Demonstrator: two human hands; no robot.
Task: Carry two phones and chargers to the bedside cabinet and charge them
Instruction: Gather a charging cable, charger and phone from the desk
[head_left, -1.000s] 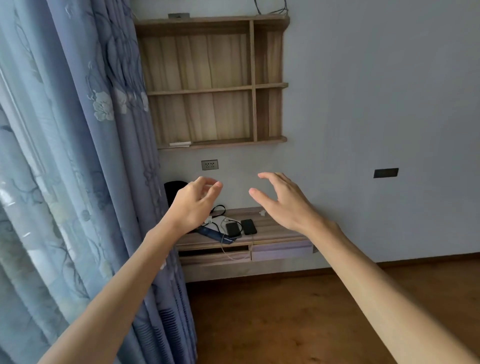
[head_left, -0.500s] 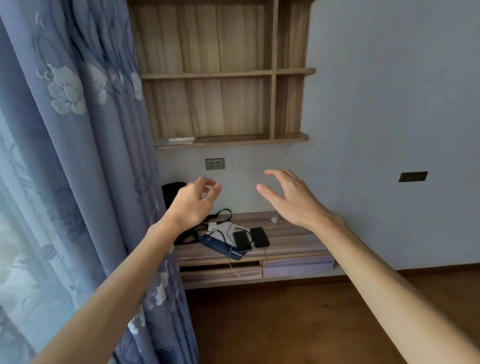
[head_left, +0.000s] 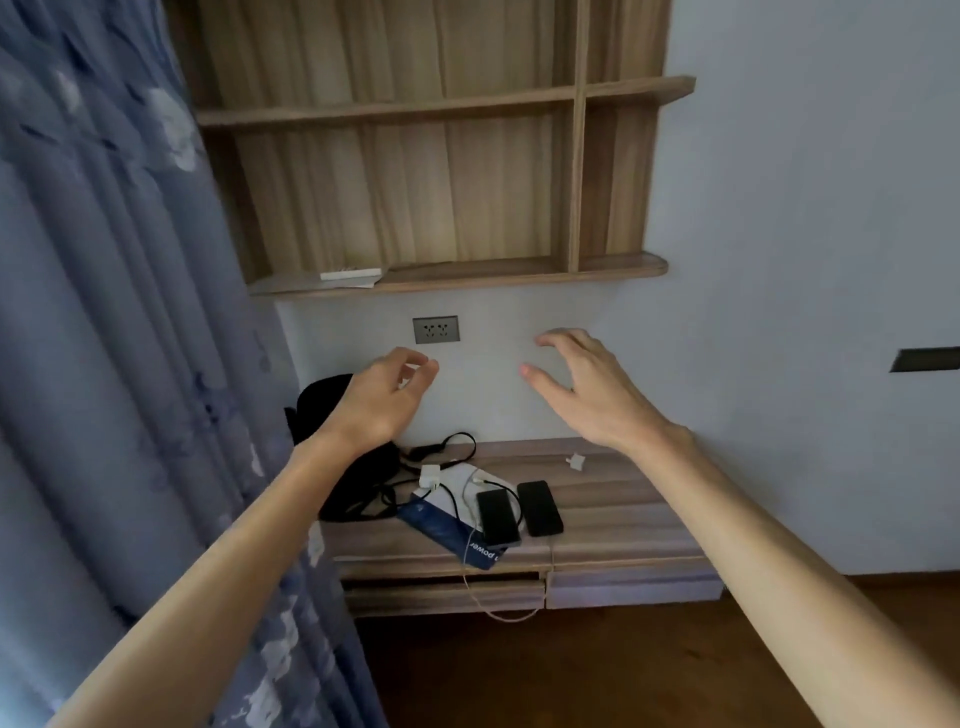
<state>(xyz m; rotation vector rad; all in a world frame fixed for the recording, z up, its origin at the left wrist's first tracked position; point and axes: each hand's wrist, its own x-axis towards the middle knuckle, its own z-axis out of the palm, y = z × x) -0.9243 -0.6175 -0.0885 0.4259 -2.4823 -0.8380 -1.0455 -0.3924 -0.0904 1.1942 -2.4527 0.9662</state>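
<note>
Two dark phones lie side by side on a low wooden cabinet (head_left: 613, 512): the left phone (head_left: 497, 516) and the right phone (head_left: 540, 507). A white charger plug (head_left: 430, 476) with black and white cables sits just behind them, and a thin white cable (head_left: 498, 613) hangs over the cabinet's front. A small white adapter (head_left: 575, 461) lies near the wall. My left hand (head_left: 382, 397) and right hand (head_left: 587, 387) are stretched out above the cabinet, both empty with fingers curled and apart.
A wall socket (head_left: 436, 329) sits above the cabinet, under wooden shelves (head_left: 457, 275). A black bag (head_left: 353, 483) and a blue box (head_left: 449, 530) lie on the cabinet's left part. A blue curtain (head_left: 119, 364) hangs on the left; wooden floor lies below.
The view has drawn closer to the cabinet and shelves, which look larger now. Both hands stay raised and empty, a little further apart.
</note>
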